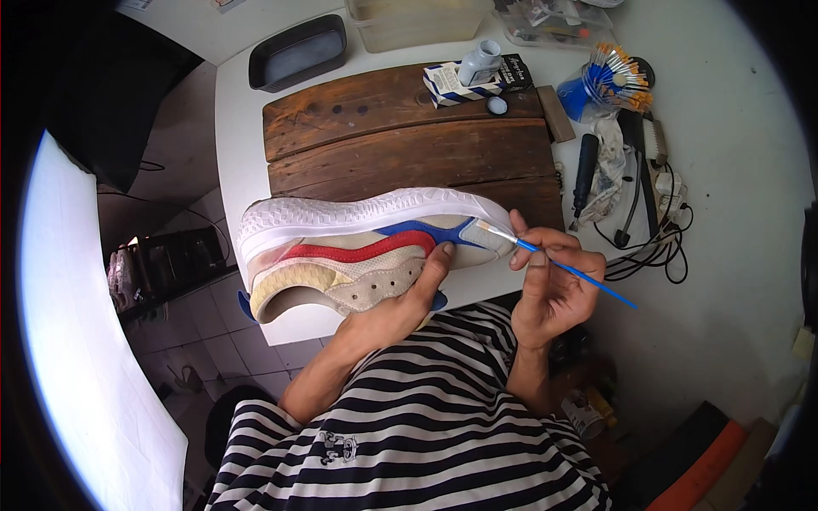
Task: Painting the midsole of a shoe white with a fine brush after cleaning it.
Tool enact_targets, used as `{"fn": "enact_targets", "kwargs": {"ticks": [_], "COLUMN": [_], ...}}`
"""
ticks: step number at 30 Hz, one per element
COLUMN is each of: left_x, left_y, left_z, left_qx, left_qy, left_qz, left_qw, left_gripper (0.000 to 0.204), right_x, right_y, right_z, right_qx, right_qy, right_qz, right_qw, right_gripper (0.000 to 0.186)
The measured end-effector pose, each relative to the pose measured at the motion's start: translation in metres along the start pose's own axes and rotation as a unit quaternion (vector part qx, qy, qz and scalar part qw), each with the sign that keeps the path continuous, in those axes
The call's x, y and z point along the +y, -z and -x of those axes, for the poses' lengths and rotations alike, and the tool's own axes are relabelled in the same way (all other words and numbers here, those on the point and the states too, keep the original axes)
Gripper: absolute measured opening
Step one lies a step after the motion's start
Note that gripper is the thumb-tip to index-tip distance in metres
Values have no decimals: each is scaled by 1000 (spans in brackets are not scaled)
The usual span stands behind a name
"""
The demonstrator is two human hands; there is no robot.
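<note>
A sneaker [354, 243] lies on its side in front of me, its white sole facing away. Its upper is beige with a red wavy stripe and a blue patch near the toe. My left hand [400, 311] grips it from the near side, thumb on the upper and the other fingers hidden beneath. Between thumb and fingers, my right hand [554, 277] pinches a thin paintbrush [588, 278] with a blue handle. The pale bristle tip meets the upper near the toe, beside the blue patch, close to the sole edge.
Beyond the shoe is a dark wooden board [400, 140]. On its far right stand an open small bottle [481, 64] with a carton [452, 83] and a cap [497, 106]. A blue cup of brushes [584, 98], a black-handled tool [585, 175] and black cables [656, 255] lie right. A black tray [298, 55] sits far left.
</note>
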State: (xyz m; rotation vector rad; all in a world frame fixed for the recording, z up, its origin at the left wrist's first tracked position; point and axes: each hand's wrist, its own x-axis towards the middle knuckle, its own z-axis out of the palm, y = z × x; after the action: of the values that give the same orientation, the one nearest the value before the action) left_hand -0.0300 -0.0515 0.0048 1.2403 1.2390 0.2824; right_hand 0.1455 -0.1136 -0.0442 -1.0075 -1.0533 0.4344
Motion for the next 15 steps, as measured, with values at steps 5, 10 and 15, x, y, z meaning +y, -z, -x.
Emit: {"fn": "enact_targets", "kwargs": {"ticks": [5, 10, 15], "left_x": [0, 1, 1], "left_y": [0, 0, -1], "left_z": [-1, 0, 0], "left_qx": [3, 5, 10], "left_qy": [14, -1, -16], "left_qz": [-21, -33, -32], "left_qw": [1000, 999, 999], "left_gripper": [45, 44, 42], "right_x": [1, 0, 0], "right_y": [2, 2, 2], "right_z": [0, 0, -1], "right_qx": [-5, 14, -3], "right_qy": [-5, -9, -9], "right_qz": [11, -8, 4], "right_qw": [1000, 1000, 1000], "right_gripper": [19, 19, 19]}}
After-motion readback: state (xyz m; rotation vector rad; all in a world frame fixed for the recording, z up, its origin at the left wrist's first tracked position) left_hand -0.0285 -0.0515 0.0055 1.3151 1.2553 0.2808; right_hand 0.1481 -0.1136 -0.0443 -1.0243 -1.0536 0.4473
